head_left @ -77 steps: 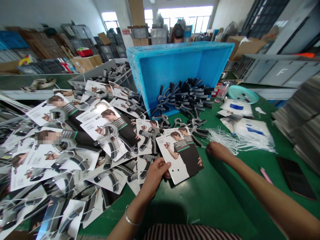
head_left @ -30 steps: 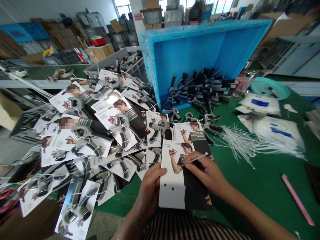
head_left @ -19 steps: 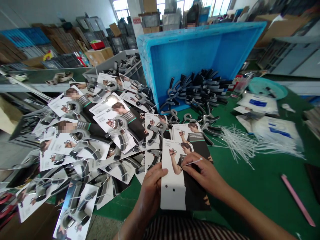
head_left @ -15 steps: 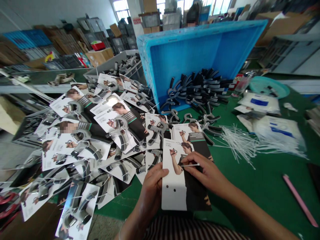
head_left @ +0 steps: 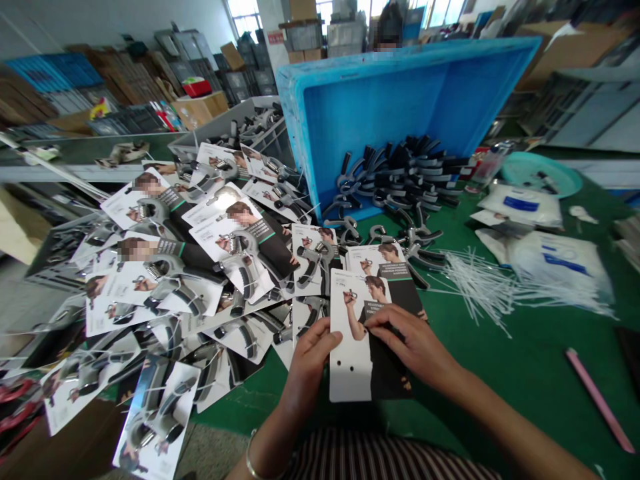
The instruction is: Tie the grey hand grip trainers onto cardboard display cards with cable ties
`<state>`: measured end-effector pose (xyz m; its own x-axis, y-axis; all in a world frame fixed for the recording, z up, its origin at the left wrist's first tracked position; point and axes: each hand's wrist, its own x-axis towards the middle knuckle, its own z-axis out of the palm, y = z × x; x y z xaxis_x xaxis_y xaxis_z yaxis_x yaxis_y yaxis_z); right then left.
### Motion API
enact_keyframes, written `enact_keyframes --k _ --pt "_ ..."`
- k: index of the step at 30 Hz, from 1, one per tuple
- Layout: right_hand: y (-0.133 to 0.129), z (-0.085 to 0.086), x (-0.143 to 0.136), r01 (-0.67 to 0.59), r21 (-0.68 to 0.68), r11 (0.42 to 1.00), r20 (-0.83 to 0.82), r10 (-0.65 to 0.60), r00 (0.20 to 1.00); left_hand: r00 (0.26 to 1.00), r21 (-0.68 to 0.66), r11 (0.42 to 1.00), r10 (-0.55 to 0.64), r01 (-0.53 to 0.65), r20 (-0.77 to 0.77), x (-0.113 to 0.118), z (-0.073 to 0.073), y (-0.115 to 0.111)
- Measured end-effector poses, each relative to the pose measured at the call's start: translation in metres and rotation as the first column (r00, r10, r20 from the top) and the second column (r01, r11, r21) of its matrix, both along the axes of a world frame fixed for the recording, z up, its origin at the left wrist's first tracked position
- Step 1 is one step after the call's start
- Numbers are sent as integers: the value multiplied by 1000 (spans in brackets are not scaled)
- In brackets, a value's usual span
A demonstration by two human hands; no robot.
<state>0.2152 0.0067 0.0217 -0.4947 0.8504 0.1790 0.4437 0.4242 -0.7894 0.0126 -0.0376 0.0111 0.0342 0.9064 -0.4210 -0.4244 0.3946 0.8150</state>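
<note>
My left hand (head_left: 311,350) is closed on the left edge of a printed backing card (head_left: 350,387), thumb on its face. The card is white and black with a picture of an arm, and two small holes show near its lower edge. My right hand (head_left: 417,340) pinches its thumb and fingers together against the middle of the card. The white cable tie seen there earlier is now hidden by the fingers. Behind lies a stack of similar cards (head_left: 407,283). A loose pile of white cable ties (head_left: 477,283) rests on the green table (head_left: 500,387), right of my hands.
Carded hand grippers (head_left: 245,267) are heaped at left. A tipped blue crate (head_left: 370,100) spills loose hand grippers (head_left: 405,173) at the back. Plastic bags (head_left: 555,260), a turquoise tray (head_left: 560,170) and a pink strip (head_left: 600,400) lie at right. A person (head_left: 389,27) is behind the crate.
The held card has moved slightly up and to the right with my left hand. The cable tie that stuck out from my right fingers no longer shows.
</note>
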Motion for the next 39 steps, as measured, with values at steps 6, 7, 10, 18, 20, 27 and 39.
enact_keyframes --k 6,7,10,18,20,27,39 --pt "19 12 7 137 116 984 -29 -135 990 980 114 993 21 2 -197 3 0 24" --pt "24 13 7 153 132 979 -37 -149 988 982 148 989 14 15 -190 5 1 30" --pt "37 8 5 168 94 981 -61 -163 985 994 203 978 -32 53 -105 9 3 45" --pt "36 -16 -1 227 -163 960 -213 -259 942 999 207 978 -37 29 34 10 -2 49" --pt "36 -18 -4 250 -144 957 -207 -276 938 1000 219 976 -22 22 -2 11 -4 51" --pt "31 -32 -9 230 115 966 -148 -212 966 929 250 948 -100 198 -357 10 -14 54" --pt "31 -42 -7 244 179 953 -155 -217 964 691 378 707 -215 597 -690 -10 -18 13"
